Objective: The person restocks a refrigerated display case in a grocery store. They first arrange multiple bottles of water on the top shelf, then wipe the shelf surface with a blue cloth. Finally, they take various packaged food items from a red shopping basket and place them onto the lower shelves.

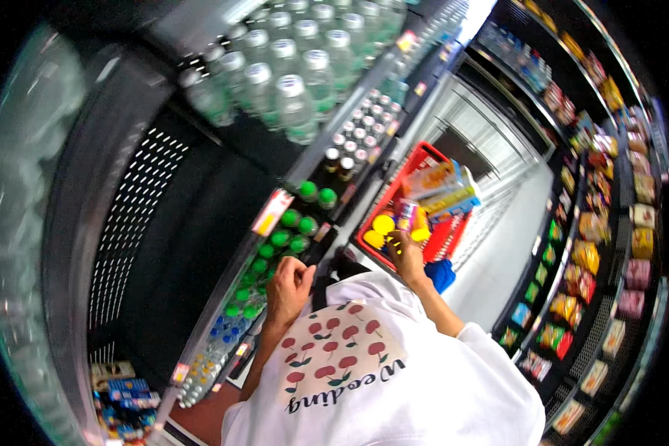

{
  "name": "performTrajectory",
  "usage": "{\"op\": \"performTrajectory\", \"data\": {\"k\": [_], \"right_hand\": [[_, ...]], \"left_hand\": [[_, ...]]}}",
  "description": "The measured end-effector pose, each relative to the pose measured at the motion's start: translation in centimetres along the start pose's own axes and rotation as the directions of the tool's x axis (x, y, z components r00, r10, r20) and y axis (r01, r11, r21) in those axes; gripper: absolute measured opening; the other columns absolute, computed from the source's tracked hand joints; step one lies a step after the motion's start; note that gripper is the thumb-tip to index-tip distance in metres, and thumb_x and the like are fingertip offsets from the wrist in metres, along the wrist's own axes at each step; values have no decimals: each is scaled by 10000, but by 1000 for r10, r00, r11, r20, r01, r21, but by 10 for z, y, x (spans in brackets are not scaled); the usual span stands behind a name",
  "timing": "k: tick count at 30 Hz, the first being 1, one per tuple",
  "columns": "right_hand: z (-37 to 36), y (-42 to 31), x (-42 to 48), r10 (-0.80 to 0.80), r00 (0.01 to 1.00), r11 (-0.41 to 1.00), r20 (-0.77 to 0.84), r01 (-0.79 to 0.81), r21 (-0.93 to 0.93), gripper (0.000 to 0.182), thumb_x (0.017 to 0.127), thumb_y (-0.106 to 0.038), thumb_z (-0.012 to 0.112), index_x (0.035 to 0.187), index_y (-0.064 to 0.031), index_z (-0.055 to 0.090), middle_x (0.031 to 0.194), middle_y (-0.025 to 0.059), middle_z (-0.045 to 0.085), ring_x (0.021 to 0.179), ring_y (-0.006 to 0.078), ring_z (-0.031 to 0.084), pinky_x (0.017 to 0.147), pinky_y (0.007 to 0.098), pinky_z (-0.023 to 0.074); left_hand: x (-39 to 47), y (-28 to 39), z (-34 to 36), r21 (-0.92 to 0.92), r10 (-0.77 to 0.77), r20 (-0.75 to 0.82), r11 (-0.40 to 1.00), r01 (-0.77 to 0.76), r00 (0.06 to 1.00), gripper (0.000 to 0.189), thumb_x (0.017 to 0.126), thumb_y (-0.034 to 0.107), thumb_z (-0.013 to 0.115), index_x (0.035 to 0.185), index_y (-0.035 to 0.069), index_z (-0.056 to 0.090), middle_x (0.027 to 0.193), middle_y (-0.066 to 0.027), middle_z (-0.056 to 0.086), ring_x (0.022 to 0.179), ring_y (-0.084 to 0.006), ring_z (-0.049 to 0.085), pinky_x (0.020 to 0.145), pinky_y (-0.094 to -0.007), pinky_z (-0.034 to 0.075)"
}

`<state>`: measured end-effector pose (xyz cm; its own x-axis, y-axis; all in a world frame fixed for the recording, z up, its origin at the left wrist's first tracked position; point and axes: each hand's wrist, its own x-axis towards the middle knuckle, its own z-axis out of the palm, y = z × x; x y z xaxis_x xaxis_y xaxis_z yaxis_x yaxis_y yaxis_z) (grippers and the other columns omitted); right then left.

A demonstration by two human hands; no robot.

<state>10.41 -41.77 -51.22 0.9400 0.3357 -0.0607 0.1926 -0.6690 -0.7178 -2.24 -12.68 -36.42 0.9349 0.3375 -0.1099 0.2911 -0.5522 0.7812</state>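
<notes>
My right hand (406, 253) is at the near edge of a red plastic shopping basket (447, 242), beside its yellow-lidded containers (383, 224); whether it grips anything I cannot tell. Boxed and packaged goods (445, 192) are piled in the basket, and a blue item (439, 275) shows by my right wrist. My left hand (290, 287), its fingers curled in, is over or beside the shelf of bottles with green caps (280, 238). No object shows in it.
Large clear bottles (295, 106) stand on the upper left shelf. Dark-capped and white-capped bottles (359, 134) fill part of the shelf below. Across the pale aisle floor (493, 245), shelves hold packaged snacks (585, 256). A wire rack or cart (468, 122) is beyond the basket.
</notes>
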Motion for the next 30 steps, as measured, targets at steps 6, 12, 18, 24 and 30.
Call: {"op": "performTrajectory", "data": {"k": [6, 12, 18, 24, 30], "right_hand": [[-43, 41, 15, 211, 919, 975, -333, -175, 135, 357, 905, -47, 736, 1234, -17, 602, 1077, 197, 680, 904, 335, 701, 794, 427, 566], [-79, 122, 10, 510, 766, 848, -391, -524, 79, 479, 895, -235, 777, 1285, -13, 608, 1177, 207, 696, 1102, 348, 665, 964, 451, 522], [-60, 168, -76, 562, 780, 657, -274, -622, -426, 915, 716, -381, 922, 1433, 5, 504, 1300, 229, 647, 1226, 445, 581, 1064, 497, 473], [-45, 171, -108, 674, 698, 559, -242, -696, -451, 740, 746, -404, 905, 1252, 9, 556, 1298, 248, 600, 1220, 427, 572, 1034, 498, 478], [-25, 196, -122, 747, 609, 532, -267, -788, -310, 794, 745, -414, 915, 1286, 6, 515, 1189, 290, 686, 1109, 462, 666, 957, 523, 531]], "left_hand": [[14, 10, 21, 12, 92, 200, 995, -97, 975, 326, 949, 118, 722, 1248, 38, 620, 1078, -114, 680, 697, -197, 641, 624, -324, 521], [18, 11, 31, 23, 79, 255, 996, -88, 964, 301, 968, 149, 699, 1246, 60, 627, 1066, -113, 678, 721, -222, 653, 665, -351, 531], [8, 2, 43, 41, 45, 255, 998, -57, 966, 241, 952, 139, 693, 1178, 64, 659, 1020, -108, 702, 864, -315, 701, 734, -416, 549], [3, 12, 51, 97, 58, 215, 992, -81, 975, 210, 962, 179, 685, 1138, 66, 671, 1058, -122, 708, 922, -321, 713, 789, -414, 564], [-20, 4, 40, 110, 39, 238, 992, -66, 970, 231, 996, 210, 633, 1182, 78, 670, 1086, -123, 704, 995, -323, 706, 843, -425, 561]]}}
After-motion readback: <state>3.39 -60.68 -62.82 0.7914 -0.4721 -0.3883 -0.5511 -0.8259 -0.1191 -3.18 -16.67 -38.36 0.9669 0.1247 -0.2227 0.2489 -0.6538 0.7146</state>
